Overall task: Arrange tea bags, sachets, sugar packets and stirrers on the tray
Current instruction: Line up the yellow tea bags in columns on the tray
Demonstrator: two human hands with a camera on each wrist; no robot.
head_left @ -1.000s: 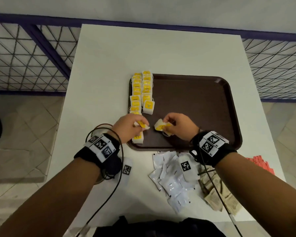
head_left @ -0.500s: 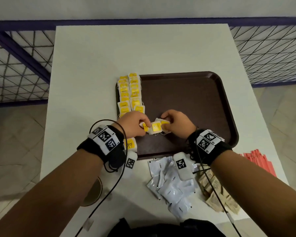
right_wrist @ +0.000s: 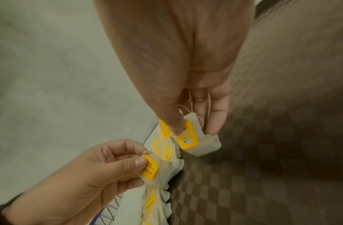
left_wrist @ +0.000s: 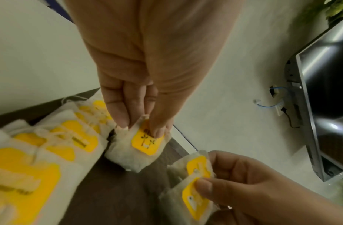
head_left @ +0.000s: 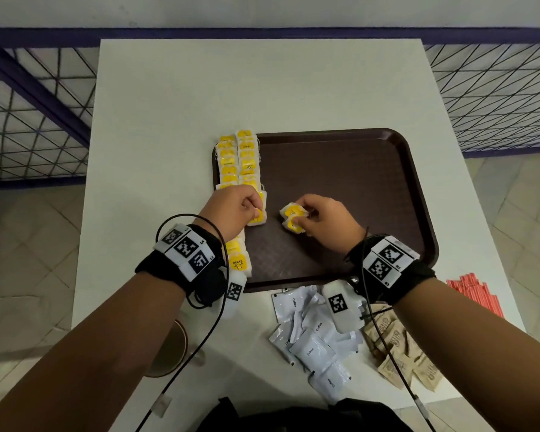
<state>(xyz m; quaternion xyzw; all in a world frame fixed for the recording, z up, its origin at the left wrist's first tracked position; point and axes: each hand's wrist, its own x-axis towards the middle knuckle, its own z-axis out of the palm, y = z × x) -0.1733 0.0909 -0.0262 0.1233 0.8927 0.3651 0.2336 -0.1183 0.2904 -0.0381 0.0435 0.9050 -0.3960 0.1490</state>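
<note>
My left hand [head_left: 231,210] pinches a tea bag [left_wrist: 140,146] at the rows' [head_left: 239,163] end on the tray [head_left: 349,198]; my right hand [head_left: 321,221] pinches two spare bags [head_left: 292,218]. Next, lay it straight.

Over the brown tray [head_left: 371,182], left hand [head_left: 231,210] pinches one tea bag [head_left: 258,217], right hand [head_left: 323,219] seemingly two.

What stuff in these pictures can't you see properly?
- Head view: the left hand covers part of the rows of tea bags, so no full count.
- Head view: the red stirrers are partly behind the right forearm.
- Head view: print on the brown sugar packets is too small to read.
- Left wrist view: the nearest tea bags are blurred, labels unreadable.
- Right wrist view: the right hand hides part of its tea bag.
</note>
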